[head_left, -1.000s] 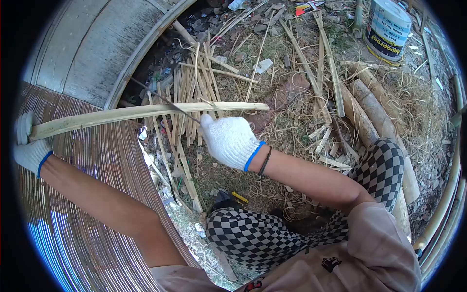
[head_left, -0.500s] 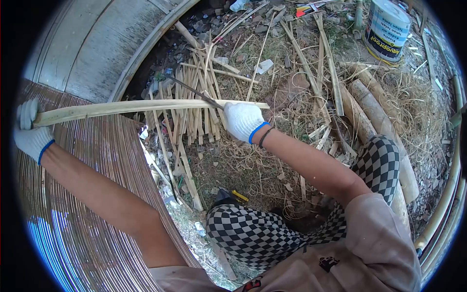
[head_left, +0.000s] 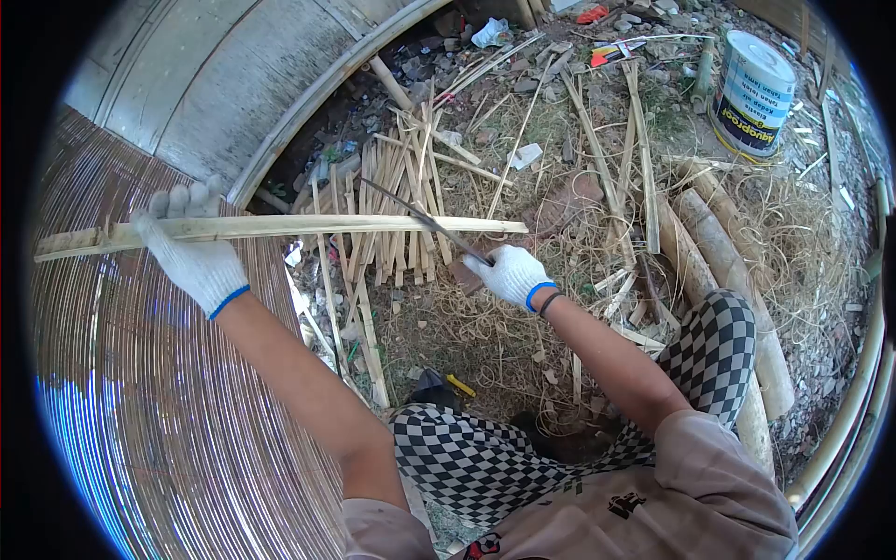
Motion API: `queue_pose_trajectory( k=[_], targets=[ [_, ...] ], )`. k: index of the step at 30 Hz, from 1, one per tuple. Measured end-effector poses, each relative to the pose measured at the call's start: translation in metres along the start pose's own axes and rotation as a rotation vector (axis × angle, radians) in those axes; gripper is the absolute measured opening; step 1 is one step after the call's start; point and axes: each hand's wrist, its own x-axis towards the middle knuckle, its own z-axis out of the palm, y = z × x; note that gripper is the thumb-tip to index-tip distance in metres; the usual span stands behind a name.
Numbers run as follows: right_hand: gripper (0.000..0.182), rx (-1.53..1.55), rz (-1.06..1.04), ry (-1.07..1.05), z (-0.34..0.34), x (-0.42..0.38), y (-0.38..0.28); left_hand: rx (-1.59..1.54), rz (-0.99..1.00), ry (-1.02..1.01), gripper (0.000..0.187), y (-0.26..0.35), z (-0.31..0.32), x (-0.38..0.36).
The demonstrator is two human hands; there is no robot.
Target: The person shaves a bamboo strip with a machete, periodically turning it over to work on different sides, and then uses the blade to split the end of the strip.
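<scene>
My left hand, in a white knit glove with a blue cuff, is wrapped round a long pale bamboo strip. Its fingers show above the strip and the palm below it. The strip lies nearly level across the view, its rough left end sticking out past the glove. In my right hand, gloved the same way, is a knife; its handle is hidden in the fist. The dark, slightly blurred knife blade points up and left, crossing the strip near its right part. The right glove sits just below the strip's right end.
Several split bamboo pieces lie heaped on the ground beyond the strip. Thick bamboo poles and curled shavings lie at the right, near a paint bucket. A slatted bamboo screen covers the left side, below a boarded panel.
My left hand has moved right and now grips the strip farther in from its left end. My right hand has shifted right and down with the knife, off the strip's right end.
</scene>
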Motion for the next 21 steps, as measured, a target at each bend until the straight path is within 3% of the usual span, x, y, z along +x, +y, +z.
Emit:
queue_pose_trajectory(
  k=[2,3,4,8,11,12,14,15,18,21],
  targets=[
    [0.076,-0.065,-0.075,0.086,0.003,-0.014,-0.014,-0.294,-0.103,-0.323,0.047,-0.001,-0.042,0.003],
    [0.075,-0.057,-0.117,0.096,0.001,-0.023,-0.027,-0.443,-0.155,-0.483,0.05,0.013,-0.031,-0.005],
    [0.074,-0.047,-0.158,0.109,0.0,-0.032,-0.042,-0.233,-0.104,-0.055,0.055,0.018,-0.019,-0.022],
    [0.07,-0.013,-0.448,0.197,0.003,-0.068,-0.088,-0.223,-0.032,-0.133,0.053,0.036,-0.022,-0.053],
    [0.063,-0.047,-0.622,0.268,0.015,-0.063,-0.08,-0.09,-0.01,0.003,0.052,0.046,-0.009,-0.068],
    [0.065,-0.071,-0.5,0.26,0.021,-0.047,-0.063,-0.054,0.005,0.083,0.052,0.05,0.003,-0.075],
    [0.069,-0.062,-0.195,0.186,0.035,-0.002,-0.002,-0.15,-0.041,-0.032,0.052,0.046,-0.012,-0.07],
    [0.073,-0.076,-0.159,0.158,0.027,-0.008,0.002,-0.204,-0.055,-0.09,0.052,0.043,-0.017,-0.065],
    [0.076,0.005,-0.14,0.148,0.034,-0.023,-0.029,-0.182,-0.047,-0.068,0.052,0.036,-0.028,-0.062],
    [0.063,-0.032,-0.436,0.279,0.034,-0.056,-0.074,-0.121,-0.009,-0.046,0.056,0.035,-0.029,-0.063]
  ],
)
